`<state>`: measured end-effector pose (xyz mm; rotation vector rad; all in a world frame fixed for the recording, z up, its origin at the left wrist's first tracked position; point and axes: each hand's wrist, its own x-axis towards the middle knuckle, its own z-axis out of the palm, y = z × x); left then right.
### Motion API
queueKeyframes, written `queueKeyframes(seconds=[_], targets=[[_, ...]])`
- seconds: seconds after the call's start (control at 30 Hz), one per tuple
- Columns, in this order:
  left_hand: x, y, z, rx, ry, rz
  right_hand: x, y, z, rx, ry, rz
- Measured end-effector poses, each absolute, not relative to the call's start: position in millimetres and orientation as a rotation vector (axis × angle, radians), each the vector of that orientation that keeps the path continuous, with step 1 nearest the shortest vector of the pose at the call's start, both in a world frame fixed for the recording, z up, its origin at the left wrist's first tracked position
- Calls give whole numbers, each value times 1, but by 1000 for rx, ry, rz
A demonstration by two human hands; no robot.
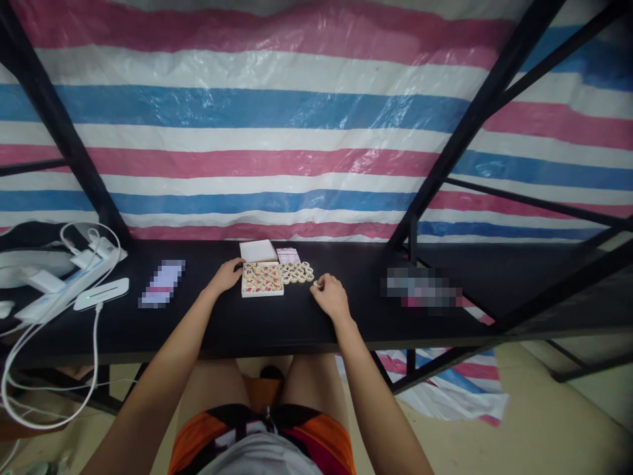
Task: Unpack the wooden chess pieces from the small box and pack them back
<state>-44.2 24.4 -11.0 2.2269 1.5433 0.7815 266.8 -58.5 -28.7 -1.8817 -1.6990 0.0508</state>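
A shallow white box on the black desk holds xiangqi pieces in rows, most with red characters and a few dark ones at its back left. My left hand is closed at the box's back left corner, fingertips against its edge. To the right of the box, several round pieces with dark characters lie grouped on the desk. My right hand is just right of that group, thumb and fingers pinched on one xiangqi piece; its marking is hidden.
Behind the box lie a white box lid and a pink-and-white paper. A blurred phone, a white device and a power strip with cables are at left. Blurred items lie at right, near black frame bars.
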Motion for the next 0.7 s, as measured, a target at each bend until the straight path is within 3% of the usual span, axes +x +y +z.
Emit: queueKeyframes(seconds=[0.3,0.7], targets=[[-44,26,-12,2235,1540,784,250,-59,-34,-1367,-2091,101],[-43,22,-8,2229,1558,765,248,-61,-29,-1262,-2192,139]])
